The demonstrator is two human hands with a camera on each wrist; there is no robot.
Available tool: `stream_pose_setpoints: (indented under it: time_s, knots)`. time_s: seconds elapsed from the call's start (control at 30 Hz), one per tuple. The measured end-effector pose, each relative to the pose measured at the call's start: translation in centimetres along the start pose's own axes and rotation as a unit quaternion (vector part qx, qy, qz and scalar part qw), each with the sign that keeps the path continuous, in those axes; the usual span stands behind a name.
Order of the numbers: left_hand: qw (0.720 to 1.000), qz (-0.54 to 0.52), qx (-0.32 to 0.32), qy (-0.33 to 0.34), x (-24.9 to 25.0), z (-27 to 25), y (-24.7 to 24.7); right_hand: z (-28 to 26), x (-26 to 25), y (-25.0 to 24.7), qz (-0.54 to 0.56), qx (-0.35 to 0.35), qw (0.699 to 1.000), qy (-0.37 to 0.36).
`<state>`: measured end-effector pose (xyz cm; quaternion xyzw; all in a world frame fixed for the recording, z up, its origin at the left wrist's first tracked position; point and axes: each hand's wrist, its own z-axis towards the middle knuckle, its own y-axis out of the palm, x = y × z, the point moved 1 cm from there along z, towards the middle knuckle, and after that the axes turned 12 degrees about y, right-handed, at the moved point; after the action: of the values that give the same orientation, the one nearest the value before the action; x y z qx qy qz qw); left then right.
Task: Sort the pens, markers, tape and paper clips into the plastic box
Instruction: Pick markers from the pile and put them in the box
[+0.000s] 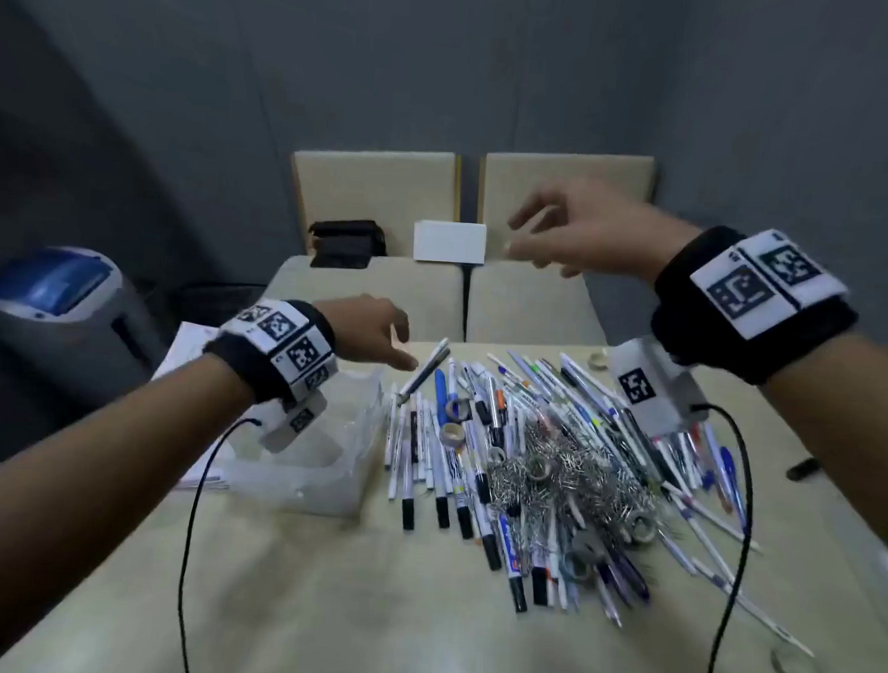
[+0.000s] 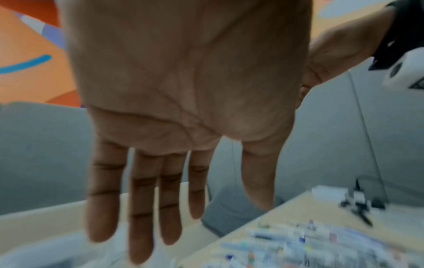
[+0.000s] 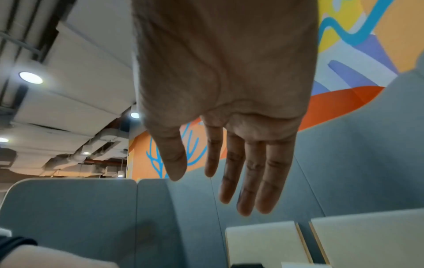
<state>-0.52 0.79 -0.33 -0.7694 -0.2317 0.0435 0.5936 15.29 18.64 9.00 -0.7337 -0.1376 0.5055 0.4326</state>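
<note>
A big heap of pens and markers (image 1: pixel 529 443) covers the right half of the beige table, with a tangle of metal paper clips (image 1: pixel 558 471) and small tape rolls (image 1: pixel 452 434) mixed in. The clear plastic box (image 1: pixel 322 458) stands left of the heap, under my left forearm. My left hand (image 1: pixel 375 338) hovers over the box's far side with straight fingers (image 2: pixel 142 208), holding nothing. My right hand (image 1: pixel 565 234) is raised high above the table's far edge, fingers (image 3: pixel 250 177) spread and empty.
Papers (image 1: pixel 189 343) lie under and behind the box. Two beige chairs (image 1: pixel 526 289) stand past the table, with a white card (image 1: pixel 449 241) and a black bag (image 1: pixel 344 241). A grey bin (image 1: pixel 57 305) stands at left. A clear lid (image 1: pixel 792 666) lies near right.
</note>
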Motion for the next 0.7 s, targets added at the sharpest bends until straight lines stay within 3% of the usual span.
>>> stream_pose_setpoints:
  time_s: [0.1, 0.23, 0.43, 0.7]
  knots:
    - [0.995, 0.083, -0.034, -0.05, -1.9, -0.2, 5.8, 0.7, 4.1, 4.8, -0.014, -0.003, 1.0, -0.01]
    - [0.996, 0.059, -0.02, -0.068, -3.2, -1.5, 10.8, 0.9, 7.4, 11.2, 0.008, 0.002, 1.0, -0.024]
    - [0.99, 0.089, 0.105, -0.025, -2.3, -5.0, 13.3, -1.5, 7.7, 18.1, 0.014, 0.023, 0.998, -0.05]
    - [0.973, 0.021, 0.229, -0.025, -3.4, -11.7, 18.0, -5.6, 6.9, 19.5, -0.051, 0.078, 0.995, -0.041]
